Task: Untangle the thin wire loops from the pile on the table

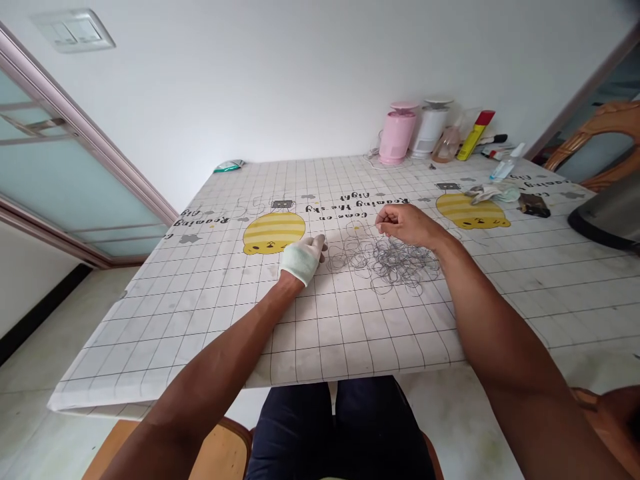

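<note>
A loose tangle of thin grey wire loops (400,261) lies on the checked tablecloth (345,340) in front of me. My left hand (306,257), in a whitish work glove, rests on the cloth just left of the tangle. Its fingers are curled together; whatever they hold, if anything, is too small to make out. Over the tangle's back edge is my bare right hand (404,223), thumb and fingertips pinched. Faint strands of wire run from the tangle to those fingertips, so the right hand appears to grip a thin wire.
Against the wall stand a pink device (397,135), a white one (430,130), a bottle (447,143) and a yellow spray can (475,136). Farther right are a crumpled glove (495,192), a small dark box (534,205) and a large metal vessel (610,212). A green packet (229,166) lies back left.
</note>
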`<state>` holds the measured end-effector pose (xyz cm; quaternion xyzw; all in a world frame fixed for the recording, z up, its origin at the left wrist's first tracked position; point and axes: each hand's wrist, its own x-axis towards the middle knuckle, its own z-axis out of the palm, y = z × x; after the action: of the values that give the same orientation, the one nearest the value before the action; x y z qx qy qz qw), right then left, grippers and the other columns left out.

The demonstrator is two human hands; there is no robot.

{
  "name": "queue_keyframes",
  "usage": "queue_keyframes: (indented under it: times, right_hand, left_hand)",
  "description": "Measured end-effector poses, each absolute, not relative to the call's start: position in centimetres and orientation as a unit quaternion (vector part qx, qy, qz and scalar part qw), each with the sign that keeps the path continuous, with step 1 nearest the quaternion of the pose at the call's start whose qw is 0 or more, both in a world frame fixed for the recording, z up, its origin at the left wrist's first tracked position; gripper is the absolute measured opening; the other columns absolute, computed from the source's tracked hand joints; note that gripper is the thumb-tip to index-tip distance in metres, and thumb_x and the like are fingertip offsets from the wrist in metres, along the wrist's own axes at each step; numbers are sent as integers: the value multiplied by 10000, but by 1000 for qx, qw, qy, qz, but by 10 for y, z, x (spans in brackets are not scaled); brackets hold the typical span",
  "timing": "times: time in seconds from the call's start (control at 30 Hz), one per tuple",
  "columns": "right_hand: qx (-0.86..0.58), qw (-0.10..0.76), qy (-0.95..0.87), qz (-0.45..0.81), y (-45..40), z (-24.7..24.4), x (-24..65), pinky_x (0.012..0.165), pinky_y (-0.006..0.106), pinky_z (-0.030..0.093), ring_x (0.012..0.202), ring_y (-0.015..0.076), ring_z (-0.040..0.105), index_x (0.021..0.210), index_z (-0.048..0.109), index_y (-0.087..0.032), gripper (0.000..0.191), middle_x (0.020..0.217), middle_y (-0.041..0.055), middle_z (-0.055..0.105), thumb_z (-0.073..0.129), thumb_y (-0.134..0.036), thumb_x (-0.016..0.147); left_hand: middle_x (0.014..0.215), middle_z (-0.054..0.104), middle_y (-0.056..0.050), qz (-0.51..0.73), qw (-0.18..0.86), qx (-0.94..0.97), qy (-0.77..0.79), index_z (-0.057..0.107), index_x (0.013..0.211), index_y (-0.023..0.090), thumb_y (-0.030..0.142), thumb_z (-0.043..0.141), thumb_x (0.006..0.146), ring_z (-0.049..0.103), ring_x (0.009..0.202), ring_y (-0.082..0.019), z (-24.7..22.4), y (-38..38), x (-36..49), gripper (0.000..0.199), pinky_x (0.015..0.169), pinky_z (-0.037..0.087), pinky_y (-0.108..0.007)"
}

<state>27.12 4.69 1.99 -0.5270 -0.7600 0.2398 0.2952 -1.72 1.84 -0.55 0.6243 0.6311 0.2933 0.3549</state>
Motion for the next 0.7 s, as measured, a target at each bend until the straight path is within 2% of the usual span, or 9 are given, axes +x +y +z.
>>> queue_keyframes:
  times: [0.2,0.3,0.4,0.53,0.6,0.7]
  right_hand:
    - [-530,354,-752,169,36,28,258,622,317,422,696,168,586,878,682,-221,32,792,13,683,659,-236,863]
    - [-529,367,-749,160,36,29,255,631,322,422,699,171,585,892,678,-217,51,804,18,691,653,-260,879]
    - [-534,376,-740,164,38,25,251,624,320,419,679,169,572,888,673,-209,69,788,23,685,657,-275,876]
    - [-526,389,-730,198,39,20,243,588,306,397,650,160,546,894,666,-205,105,765,18,665,658,-308,877]
    - [-522,395,-723,221,38,18,238,569,299,384,632,152,531,911,667,-201,125,760,16,655,659,-322,880]
    - [-516,399,-715,249,35,17,229,553,296,381,605,146,517,929,667,-202,134,748,13,647,658,-329,887]
  left_hand:
    - [716,741,-8,275,344,637,632,723,811,238,473,434,980,682,742,-192,-7,17,-16,409,733,509,-292]
    - [750,755,-12,270,330,647,632,743,869,239,480,441,985,688,760,-201,-9,17,-16,403,751,515,-304]
    - [788,766,-10,273,296,670,624,778,984,258,475,456,992,708,822,-211,-9,15,-15,388,838,522,-314]
    - [1036,803,-21,294,267,663,635,740,1289,283,441,525,974,717,1051,-225,-7,14,-13,413,1013,493,-308]
    - [1154,793,-29,287,261,663,640,722,1343,281,445,554,963,697,1140,-232,-6,13,-12,447,1053,481,-304]
    - [1210,785,-26,271,263,670,639,738,1329,280,461,591,945,677,1201,-236,-8,15,-10,449,1068,477,-295]
